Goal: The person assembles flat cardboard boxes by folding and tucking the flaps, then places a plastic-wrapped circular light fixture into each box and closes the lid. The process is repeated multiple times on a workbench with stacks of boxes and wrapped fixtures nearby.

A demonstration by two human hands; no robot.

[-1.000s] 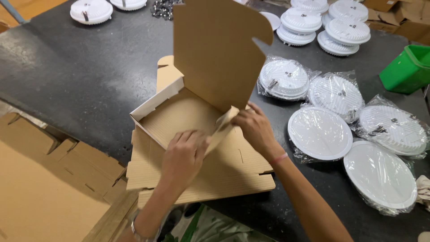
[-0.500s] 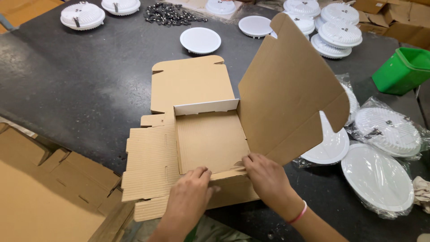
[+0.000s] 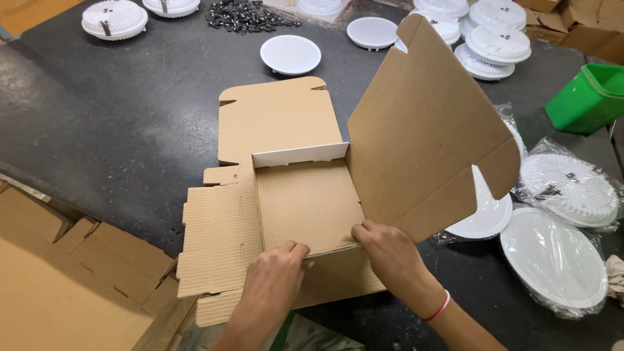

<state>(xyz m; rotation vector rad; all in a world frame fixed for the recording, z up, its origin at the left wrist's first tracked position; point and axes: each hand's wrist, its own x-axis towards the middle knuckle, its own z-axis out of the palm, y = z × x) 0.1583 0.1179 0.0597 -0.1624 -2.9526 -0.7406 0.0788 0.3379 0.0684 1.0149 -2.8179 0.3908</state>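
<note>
- Head view, nearest edge: left hand [image 3: 272, 283] and right hand [image 3: 390, 257] meet at the near edge of a half-folded cardboard box [image 3: 305, 205] on a dark tabletop [image 3: 117, 130]. Pink band on the right wrist.
- Left grip: fingers curled, tips pressing the box's near flap at the floor panel's front edge; closed on the flap as far as can be seen, thumb hidden.
- Right grip: fingers bent over the same front edge, just beside the left hand; fingertips tucked at the fold, clamped on the cardboard w/ the thumb out of sight.
- Box sits mid-tabletop, directly in front of the person. Floor panel flat; short back wall standing upright, white on its inner face; left flaps lying flat on the tabletop; big lid panel [image 3: 429, 130] tilted up at right.
- Lower left: stack of flat cardboard blanks [image 3: 58, 286], near the box's left flaps but apart.
- Right of the box: round white light fixtures in clear plastic bags [image 3: 556, 257], one partly hidden behind the raised lid.
- Farther right: green plastic bin [image 3: 588, 97] at the tabletop edge.
- Beyond the box: a bare white round disc [image 3: 290, 54] and another further back to its right.
- Far edge: pile of small black clips [image 3: 247, 14]; more white round fixtures [image 3: 114, 18] at far left and stacked at far right, approx. in rows.
</note>
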